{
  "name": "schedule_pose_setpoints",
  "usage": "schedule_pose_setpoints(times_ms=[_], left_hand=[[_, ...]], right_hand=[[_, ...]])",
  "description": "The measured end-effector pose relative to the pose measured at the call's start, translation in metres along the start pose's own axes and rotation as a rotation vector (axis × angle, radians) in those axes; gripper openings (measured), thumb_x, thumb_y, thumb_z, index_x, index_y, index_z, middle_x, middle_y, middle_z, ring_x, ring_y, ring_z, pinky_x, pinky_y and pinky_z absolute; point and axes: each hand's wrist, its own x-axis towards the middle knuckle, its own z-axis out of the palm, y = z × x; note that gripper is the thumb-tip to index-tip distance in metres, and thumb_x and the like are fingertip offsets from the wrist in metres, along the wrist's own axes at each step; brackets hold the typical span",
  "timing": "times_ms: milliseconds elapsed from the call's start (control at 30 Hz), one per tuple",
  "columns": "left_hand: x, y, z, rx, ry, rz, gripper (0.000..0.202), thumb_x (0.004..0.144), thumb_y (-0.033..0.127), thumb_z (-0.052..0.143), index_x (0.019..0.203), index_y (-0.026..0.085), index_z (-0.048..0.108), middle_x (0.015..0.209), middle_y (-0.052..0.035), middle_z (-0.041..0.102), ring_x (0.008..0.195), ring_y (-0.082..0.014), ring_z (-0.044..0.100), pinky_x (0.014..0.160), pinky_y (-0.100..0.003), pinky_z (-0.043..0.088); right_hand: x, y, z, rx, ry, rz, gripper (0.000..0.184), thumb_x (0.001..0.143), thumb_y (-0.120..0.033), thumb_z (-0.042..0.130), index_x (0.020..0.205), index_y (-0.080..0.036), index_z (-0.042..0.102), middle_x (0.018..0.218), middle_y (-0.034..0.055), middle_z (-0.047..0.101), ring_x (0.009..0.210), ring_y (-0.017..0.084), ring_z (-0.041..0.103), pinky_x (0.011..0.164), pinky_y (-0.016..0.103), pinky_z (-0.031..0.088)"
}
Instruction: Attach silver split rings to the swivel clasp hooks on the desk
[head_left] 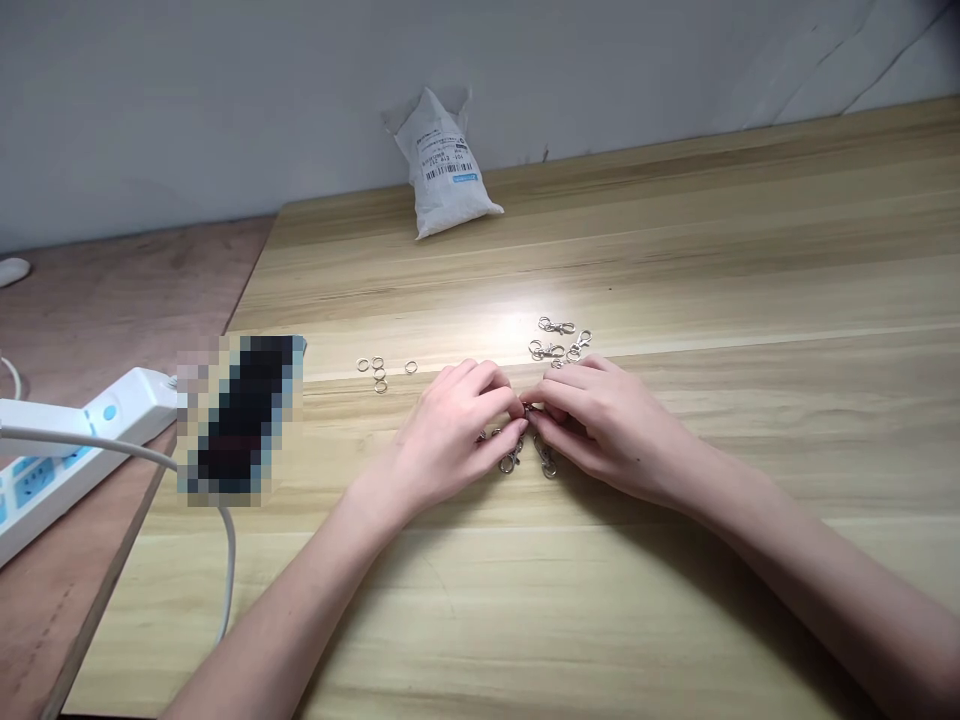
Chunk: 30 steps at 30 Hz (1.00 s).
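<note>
A small metal piece (527,409) is being pinched between the fingertips of the left hand (465,425) and the right hand (611,425), at the middle of the wooden tabletop (675,590). Because so little of it is being gripped, it could well be lost from the fingers if one pinch were slackened or a twist were made too hard; its exact shape is being hidden by the fingers and cannot be told. The nearby pieces could also be knocked by the heels of the hands, as little room is being left around them.

Both hands are being kept narrow, thumb and forefinger closed at the tips, the remaining fingers curled. Just to the near side, a left clasp (509,461) and a right clasp (548,461) are lying under the fingers, partly covered. Beyond the right hand, a group of clasps with rings (556,326) is being partly screened by it. To the left, loose rings (379,380) are lying apart from the hands. Farther left, a blurred device (244,415) is resting near a power strip (142,395); at the far side, a white package (448,180) is standing against the wall (225,110).
</note>
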Motion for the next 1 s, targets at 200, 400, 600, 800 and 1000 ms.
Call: schedule_pose_setpoints(times_ms=[200,400,600,800,1000], left_hand=[[0.0006,0.0015,-0.0008,0.003,-0.011,-0.008,0.012,0.092,0.021,0.054,0.087,0.016,0.063,0.092,-0.0057,0.060,0.090,-0.0193,0.055,0.082,-0.034,0.044],[-0.0001,0.0008,-0.0002,0.002,-0.009,-0.002,0.012,0.092,0.021,0.053,0.087,0.017,0.063,0.093,-0.0056,0.060,0.090,-0.0192,0.055,0.082,-0.034,0.044],[-0.0004,0.0008,-0.0009,0.004,-0.014,-0.004,0.012,0.092,0.021,0.053,0.087,0.017,0.063,0.092,-0.0058,0.061,0.090,-0.0193,0.054,0.082,-0.034,0.044],[-0.0003,0.0014,-0.0011,0.009,-0.018,-0.008,0.012,0.092,0.021,0.053,0.087,0.017,0.064,0.091,-0.0050,0.060,0.089,-0.0184,0.054,0.082,-0.033,0.043],[0.0000,0.0004,-0.0006,0.005,-0.015,-0.005,0.012,0.092,0.022,0.053,0.088,0.016,0.063,0.092,-0.0055,0.060,0.090,-0.0186,0.054,0.082,-0.034,0.043]], right_hand=[[-0.0001,0.0000,-0.0002,0.001,0.009,-0.001,0.018,0.094,-0.018,0.045,0.090,-0.018,0.063,0.080,0.0034,0.065,0.070,0.016,0.053,0.072,0.031,0.032],[-0.0005,0.0002,-0.0006,0.009,-0.001,0.005,0.017,0.093,-0.017,0.046,0.092,-0.018,0.063,0.083,0.0041,0.066,0.070,0.016,0.054,0.074,0.032,0.033],[-0.0005,-0.0002,-0.0008,0.008,-0.007,0.005,0.017,0.093,-0.017,0.045,0.090,-0.018,0.062,0.085,0.0044,0.067,0.072,0.016,0.055,0.074,0.031,0.033],[-0.0002,-0.0003,-0.0007,-0.003,-0.004,0.001,0.017,0.093,-0.017,0.045,0.088,-0.018,0.061,0.082,0.0042,0.066,0.071,0.016,0.054,0.074,0.031,0.032],[-0.0004,-0.0002,-0.0003,-0.003,-0.005,-0.002,0.017,0.093,-0.017,0.045,0.088,-0.018,0.061,0.082,0.0046,0.066,0.072,0.016,0.055,0.075,0.031,0.033]])
